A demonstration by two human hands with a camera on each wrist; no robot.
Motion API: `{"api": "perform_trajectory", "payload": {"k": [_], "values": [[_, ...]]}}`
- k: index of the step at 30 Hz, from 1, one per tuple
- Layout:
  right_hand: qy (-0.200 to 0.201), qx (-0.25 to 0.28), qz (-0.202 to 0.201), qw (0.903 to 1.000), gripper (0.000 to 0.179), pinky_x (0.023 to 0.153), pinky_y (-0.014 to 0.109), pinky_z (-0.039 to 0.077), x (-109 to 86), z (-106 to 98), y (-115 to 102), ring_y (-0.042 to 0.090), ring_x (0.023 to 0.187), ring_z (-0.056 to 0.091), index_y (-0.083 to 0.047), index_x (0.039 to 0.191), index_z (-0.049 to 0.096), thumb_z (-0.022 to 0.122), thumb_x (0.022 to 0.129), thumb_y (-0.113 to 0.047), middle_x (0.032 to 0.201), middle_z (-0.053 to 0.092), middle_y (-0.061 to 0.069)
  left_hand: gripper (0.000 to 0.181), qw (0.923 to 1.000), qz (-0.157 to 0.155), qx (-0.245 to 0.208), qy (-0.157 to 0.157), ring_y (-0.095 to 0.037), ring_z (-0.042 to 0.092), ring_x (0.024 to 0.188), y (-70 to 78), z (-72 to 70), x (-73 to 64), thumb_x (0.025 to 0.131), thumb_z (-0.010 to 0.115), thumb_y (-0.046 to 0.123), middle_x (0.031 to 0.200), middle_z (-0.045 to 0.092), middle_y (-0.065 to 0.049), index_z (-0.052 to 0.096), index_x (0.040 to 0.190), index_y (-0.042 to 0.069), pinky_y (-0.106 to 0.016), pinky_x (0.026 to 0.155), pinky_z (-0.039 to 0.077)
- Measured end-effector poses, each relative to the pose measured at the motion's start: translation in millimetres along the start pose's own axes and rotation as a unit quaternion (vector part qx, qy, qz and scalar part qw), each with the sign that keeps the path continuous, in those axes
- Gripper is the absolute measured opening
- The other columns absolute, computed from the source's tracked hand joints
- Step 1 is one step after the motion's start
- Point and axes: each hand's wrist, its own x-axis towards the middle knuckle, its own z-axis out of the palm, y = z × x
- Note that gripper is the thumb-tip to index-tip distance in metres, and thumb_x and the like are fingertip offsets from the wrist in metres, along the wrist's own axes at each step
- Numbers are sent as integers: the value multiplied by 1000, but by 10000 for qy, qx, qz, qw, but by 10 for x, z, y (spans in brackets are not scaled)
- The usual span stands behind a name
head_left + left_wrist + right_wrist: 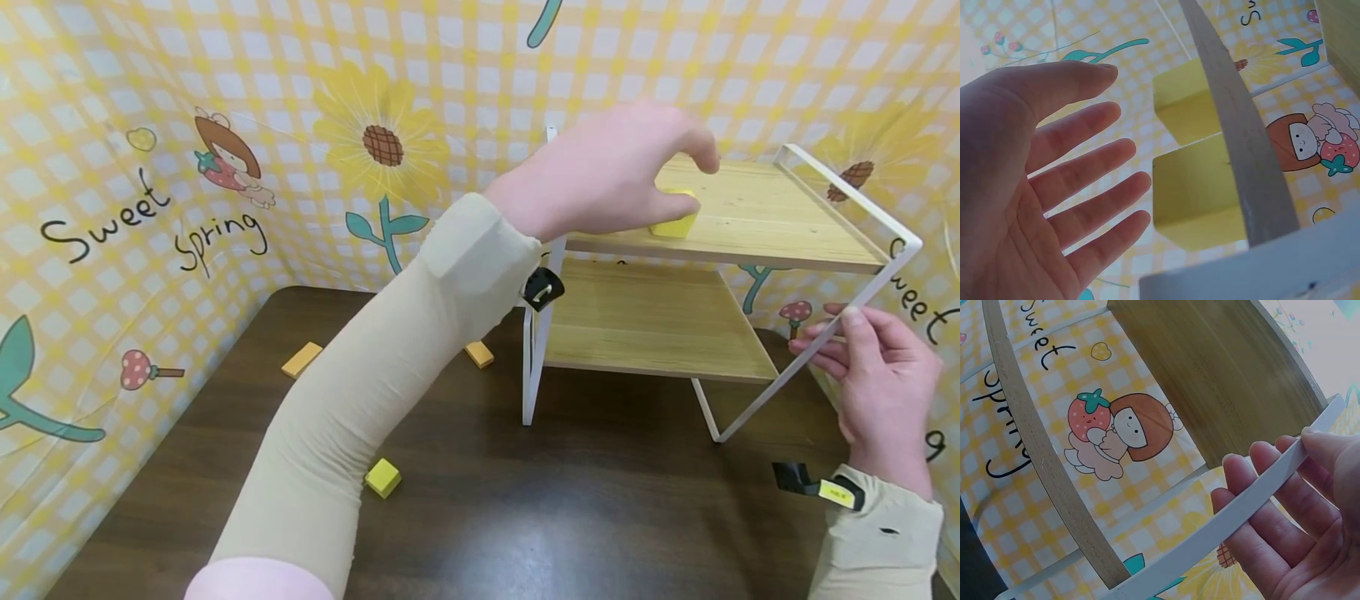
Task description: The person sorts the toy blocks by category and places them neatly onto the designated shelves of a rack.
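A two-tier rack with wooden boards and a white metal frame (795,367) stands at the right in the head view. My left hand (622,171) is over the left end of its top board (787,208), thumb and fingers spread apart. Close by the thumb sits a yellow block (675,227) on that board, partly hidden by the hand. The left wrist view shows two yellow blocks, a nearer one (1194,200) and a farther one (1182,94), beside my straight fingers. My right hand (888,379) pinches the frame's slanted right bar (1210,534) between thumb and fingers.
On the dark table (525,517) lie a yellow cube (383,477) and two flat orange blocks, one at the left (302,359) and one nearer the rack (479,354). The rack's lower board (652,317) is under the top one. Checked cloth (480,100) hangs behind.
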Motion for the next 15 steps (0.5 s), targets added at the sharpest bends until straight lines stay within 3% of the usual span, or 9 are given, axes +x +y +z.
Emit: {"api": "perform_trajectory", "payload": {"k": [11,15], "values": [[60,-5,28,10000,27,59,30,57,3,7,3,23,58,71,20,105,64,67,98,-6,75,70,19,38,9991,157,-96,370,-1,45,131,-58,-28,-169,102,60,37,143,54,16,62,137,24,-13,104,28],[91,65,40,9999,26,59,30,57,3,6,5,24,57,71,20,104,64,66,98,-5,74,69,19,38,9974,344,-276,564,-3,47,130,-66,-20,-247,102,61,34,141,57,12,63,137,20,-13,104,27]]}}
